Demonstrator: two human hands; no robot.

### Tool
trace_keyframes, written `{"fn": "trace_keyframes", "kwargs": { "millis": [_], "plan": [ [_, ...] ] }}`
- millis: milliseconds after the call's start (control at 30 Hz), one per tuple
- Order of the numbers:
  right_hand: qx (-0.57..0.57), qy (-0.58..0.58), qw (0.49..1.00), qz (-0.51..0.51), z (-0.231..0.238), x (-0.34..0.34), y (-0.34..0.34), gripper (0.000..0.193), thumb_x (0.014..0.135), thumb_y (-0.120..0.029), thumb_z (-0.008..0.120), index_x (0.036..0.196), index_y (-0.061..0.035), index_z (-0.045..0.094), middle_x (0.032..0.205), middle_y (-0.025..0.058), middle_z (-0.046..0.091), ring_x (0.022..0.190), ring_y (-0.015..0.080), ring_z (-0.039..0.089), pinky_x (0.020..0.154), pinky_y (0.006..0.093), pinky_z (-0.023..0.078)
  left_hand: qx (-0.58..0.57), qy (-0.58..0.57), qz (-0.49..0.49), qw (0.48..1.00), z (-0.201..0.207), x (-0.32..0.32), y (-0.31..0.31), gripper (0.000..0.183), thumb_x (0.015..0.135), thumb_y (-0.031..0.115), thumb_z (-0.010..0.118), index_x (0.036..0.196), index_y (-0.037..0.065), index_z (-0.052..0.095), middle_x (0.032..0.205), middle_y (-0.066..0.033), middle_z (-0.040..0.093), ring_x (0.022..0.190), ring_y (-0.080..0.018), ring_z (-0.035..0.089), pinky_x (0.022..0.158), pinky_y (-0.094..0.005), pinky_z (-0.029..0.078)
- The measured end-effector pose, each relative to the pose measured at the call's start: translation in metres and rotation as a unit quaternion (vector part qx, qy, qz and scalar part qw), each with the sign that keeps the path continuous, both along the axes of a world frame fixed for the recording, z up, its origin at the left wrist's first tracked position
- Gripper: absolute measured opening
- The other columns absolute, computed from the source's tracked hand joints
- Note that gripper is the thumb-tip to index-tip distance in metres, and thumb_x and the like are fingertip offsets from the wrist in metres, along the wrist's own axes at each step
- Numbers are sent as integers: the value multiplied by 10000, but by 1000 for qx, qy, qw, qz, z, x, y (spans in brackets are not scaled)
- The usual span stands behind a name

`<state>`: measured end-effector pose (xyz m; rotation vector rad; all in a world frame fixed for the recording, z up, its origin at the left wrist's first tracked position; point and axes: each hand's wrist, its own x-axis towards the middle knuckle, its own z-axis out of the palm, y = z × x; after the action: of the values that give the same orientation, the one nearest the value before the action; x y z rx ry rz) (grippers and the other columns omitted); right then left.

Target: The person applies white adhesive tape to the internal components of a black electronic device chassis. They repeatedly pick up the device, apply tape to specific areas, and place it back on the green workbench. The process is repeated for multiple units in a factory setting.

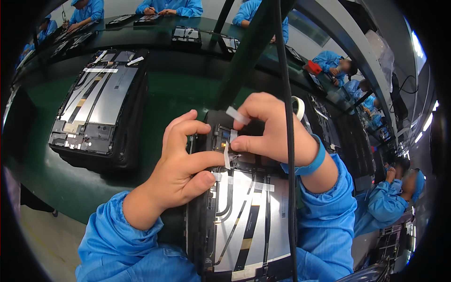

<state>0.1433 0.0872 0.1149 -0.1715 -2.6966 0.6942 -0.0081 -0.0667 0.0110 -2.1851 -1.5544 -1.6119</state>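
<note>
An opened tablet-like device, with a silvery metal plate and black flat cables, lies before me. My left hand is at its upper left with fingers spread. The left index fingertip touches a short white tape strip standing up from the device's upper end. Over that end is my right hand, its fingers bent. Another strip of white tape sticks out from its index finger. The right thumb rests beside a small white tape piece. A longer white strip crosses the plate.
To the left, a similar opened device tops a dark stack on the green table. A black cable hangs before my right arm, and a tape roll is behind it. Several people in blue work at the far tables.
</note>
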Motion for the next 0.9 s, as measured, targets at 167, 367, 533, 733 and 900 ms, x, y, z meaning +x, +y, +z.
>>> {"fn": "trace_keyframes", "kwargs": {
  "millis": [167, 367, 533, 733, 900],
  "plan": [
    [-255, -133, 954, -84, 12, 1, -10, 237, 726, -201, 788, 843, -23, 682, 845, 100, 576, 788, 204, 573, 696, 312, 469, 5, -7, -6, 1000, -3, 0, 0, 397, 904, 464, 487, 958, 142, 712, 1189, -177, 394, 1235, -391, 299, 1083, -534, 180],
    [-207, -98, 973, -30, 0, 3, -7, 213, 784, -201, 746, 862, -10, 692, 800, 74, 568, 726, 174, 579, 656, 297, 468, 17, -15, -6, 1000, -4, 0, 2, 344, 881, 444, 532, 951, 159, 711, 1161, -172, 416, 1207, -414, 327, 1076, -530, 214],
    [-416, -90, 904, -47, 4, 8, -11, 190, 851, -185, 694, 892, -8, 638, 743, 34, 599, 630, 89, 573, 555, 229, 458, 15, -29, -10, 999, -2, 0, 2, 341, 881, 444, 534, 949, 157, 706, 1169, -171, 410, 1212, -427, 321, 1072, -533, 220],
    [-316, -217, 920, -88, 19, 3, -8, 234, 865, -235, 672, 870, -2, 648, 653, 23, 614, 530, 62, 545, 447, 207, 415, 6, -30, -16, 999, -3, 0, 2, 325, 870, 429, 548, 962, 157, 700, 1180, -167, 404, 1222, -441, 312, 1063, -531, 233],
    [-213, -251, 940, -85, 22, -8, -11, 217, 839, -193, 650, 886, 18, 660, 685, 38, 629, 584, 90, 575, 509, 233, 451, 1, -28, -13, 1000, -1, 0, 0, 315, 867, 416, 552, 962, 152, 695, 1183, -170, 404, 1227, -446, 310, 1060, -529, 237]
  ]
}}
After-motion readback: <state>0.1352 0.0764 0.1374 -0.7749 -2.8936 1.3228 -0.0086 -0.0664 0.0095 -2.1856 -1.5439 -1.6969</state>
